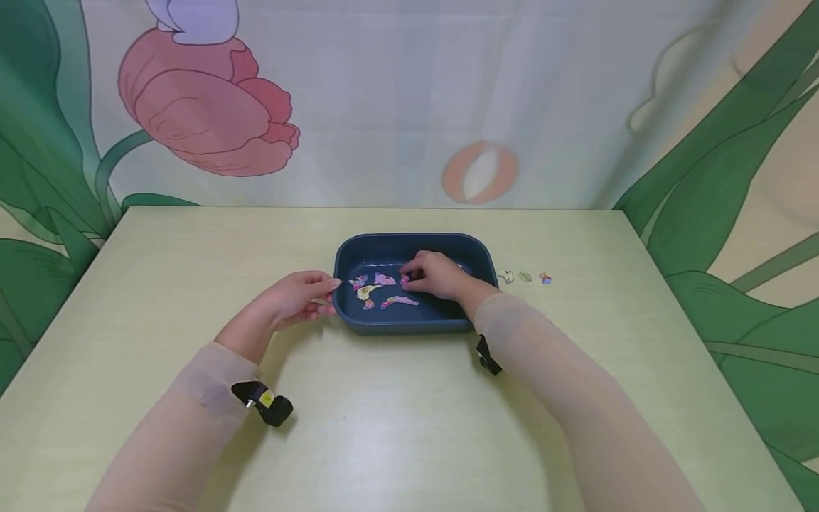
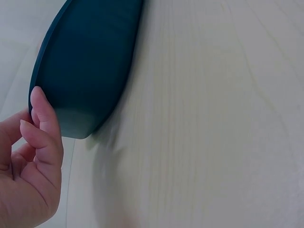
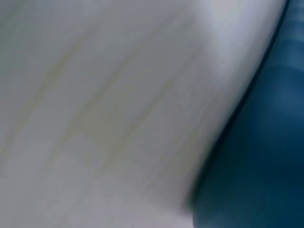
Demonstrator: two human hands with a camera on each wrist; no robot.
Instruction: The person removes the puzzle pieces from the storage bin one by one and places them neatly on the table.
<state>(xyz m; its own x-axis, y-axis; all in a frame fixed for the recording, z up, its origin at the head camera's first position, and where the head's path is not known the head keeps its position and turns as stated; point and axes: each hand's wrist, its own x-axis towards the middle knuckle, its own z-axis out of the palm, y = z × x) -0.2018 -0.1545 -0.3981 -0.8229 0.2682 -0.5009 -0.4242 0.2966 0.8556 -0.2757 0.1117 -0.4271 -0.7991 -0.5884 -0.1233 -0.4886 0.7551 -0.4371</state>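
Note:
A dark blue rectangular tray [image 1: 409, 328] with rounded corners stands mid-table. My left hand [image 1: 301, 295] grips its left rim; in the left wrist view the left hand [image 2: 35, 156] has fingers against the outer wall of the tray [image 2: 90, 61]. My right hand [image 1: 438, 276] reaches over the right side into the tray, thumb and fingertips around a small pink cut-out sticker [image 1: 404, 280]. Left of it on the tray floor lie several colourful stickers, among them a yellowish one [image 1: 366, 292] and a long pink one [image 1: 399, 301]. In the right wrist view the tray [image 3: 266, 156] shows, but no hand.
On the table [image 1: 384, 419], right of the tray, lie three small stickers: a whitish one [image 1: 507, 276], a green one [image 1: 525, 276] and an orange-and-blue one [image 1: 545, 279]. Behind the table hangs a printed curtain [image 1: 384, 107]. Small black cameras [image 1: 265, 404] sit at both wrists.

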